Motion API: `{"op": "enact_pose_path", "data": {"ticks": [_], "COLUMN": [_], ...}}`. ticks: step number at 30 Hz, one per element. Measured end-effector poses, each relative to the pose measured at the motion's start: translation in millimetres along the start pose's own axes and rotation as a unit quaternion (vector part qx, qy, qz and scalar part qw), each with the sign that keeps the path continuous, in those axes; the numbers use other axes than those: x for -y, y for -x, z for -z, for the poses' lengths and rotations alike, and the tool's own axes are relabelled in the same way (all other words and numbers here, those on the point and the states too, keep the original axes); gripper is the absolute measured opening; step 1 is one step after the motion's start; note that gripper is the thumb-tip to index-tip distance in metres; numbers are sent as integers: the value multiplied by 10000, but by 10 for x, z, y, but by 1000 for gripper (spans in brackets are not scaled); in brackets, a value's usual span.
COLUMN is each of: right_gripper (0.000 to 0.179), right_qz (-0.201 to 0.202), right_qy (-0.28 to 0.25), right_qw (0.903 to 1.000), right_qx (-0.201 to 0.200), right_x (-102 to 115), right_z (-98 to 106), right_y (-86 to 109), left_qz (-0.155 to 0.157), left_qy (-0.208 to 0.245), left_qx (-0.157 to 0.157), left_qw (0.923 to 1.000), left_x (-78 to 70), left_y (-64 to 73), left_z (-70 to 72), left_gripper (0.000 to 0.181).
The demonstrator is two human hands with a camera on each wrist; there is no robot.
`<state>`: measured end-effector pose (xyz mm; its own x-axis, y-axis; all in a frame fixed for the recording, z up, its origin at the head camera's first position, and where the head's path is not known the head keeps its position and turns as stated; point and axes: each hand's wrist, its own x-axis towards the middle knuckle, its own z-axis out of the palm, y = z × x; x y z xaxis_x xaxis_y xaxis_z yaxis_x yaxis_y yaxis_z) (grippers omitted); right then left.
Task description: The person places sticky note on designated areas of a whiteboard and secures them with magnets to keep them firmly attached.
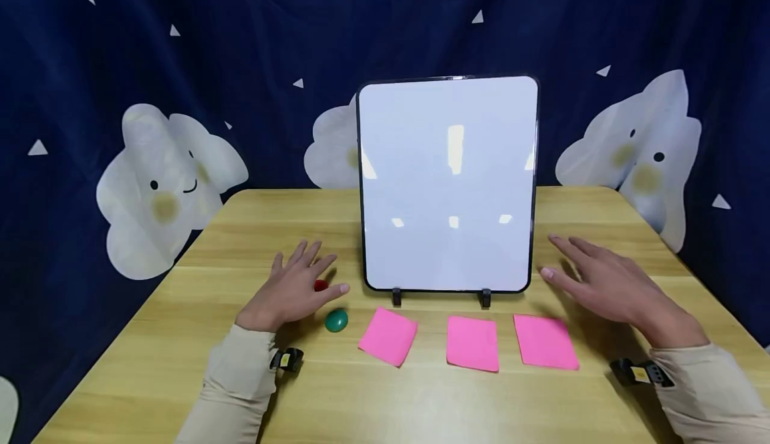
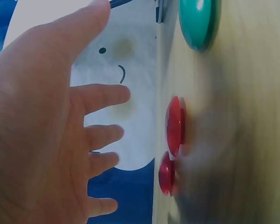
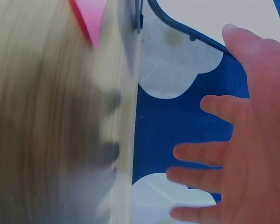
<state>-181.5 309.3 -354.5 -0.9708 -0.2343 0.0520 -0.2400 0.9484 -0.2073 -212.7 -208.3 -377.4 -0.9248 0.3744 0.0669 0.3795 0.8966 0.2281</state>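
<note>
My left hand (image 1: pixel 293 291) hovers over the left part of the table with its fingers spread and nothing held. Beneath it, two round red magnets (image 2: pixel 174 126) show in the left wrist view; the head view shows only part of one. A green round magnet (image 1: pixel 336 320) lies just beyond the thumb, toward the table's middle. My right hand (image 1: pixel 613 287), also with fingers apart and holding nothing, is above the table to the right of a whiteboard (image 1: pixel 409 183). Three pink sticky notes (image 1: pixel 472 343) lie in a row before the board, the rightmost nearest the right hand.
Two small black feet (image 1: pixel 485 298) hold the whiteboard upright on the wooden table (image 1: pixel 385 410). Behind the table hangs a dark blue curtain (image 1: pixel 271 23) with white clouds and triangles. Each wrist wears a small black camera (image 1: pixel 287 360).
</note>
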Motion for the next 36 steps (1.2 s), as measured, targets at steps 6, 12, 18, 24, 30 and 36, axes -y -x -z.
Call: {"op": "enact_pose_path", "data": {"ticks": [6, 12, 18, 24, 30, 36], "right_gripper": [74, 42, 33, 35, 38, 35], "right_qz": [-4, 445, 836, 1079, 1006, 809], "right_qy": [-121, -843, -1287, -1162, -1247, -1218], "right_qw": [9999, 9953, 9874, 9830, 9778, 9780], "right_qx": [-118, -183, 389, 929, 1353, 1490], "right_x": [51, 41, 88, 130, 170, 169], "right_z": [4, -4, -100, -205, -210, -214], "right_y": [17, 30, 22, 6, 19, 7], "left_qz": [-336, -568, -940, -1099, -1182, -1269], "left_qy": [257, 356, 221, 160, 152, 117], "left_qx": [-131, -142, -262, -204, -258, -162], "left_qw": [9990, 9977, 9950, 9936, 9925, 9917], "left_x": [-54, -121, -190, -275, -340, -367], "left_y": [18, -11, -4, 18, 50, 34], "left_z": [2, -11, -39, -95, -95, -88], "left_gripper": [72, 55, 43, 37, 34, 35]}}
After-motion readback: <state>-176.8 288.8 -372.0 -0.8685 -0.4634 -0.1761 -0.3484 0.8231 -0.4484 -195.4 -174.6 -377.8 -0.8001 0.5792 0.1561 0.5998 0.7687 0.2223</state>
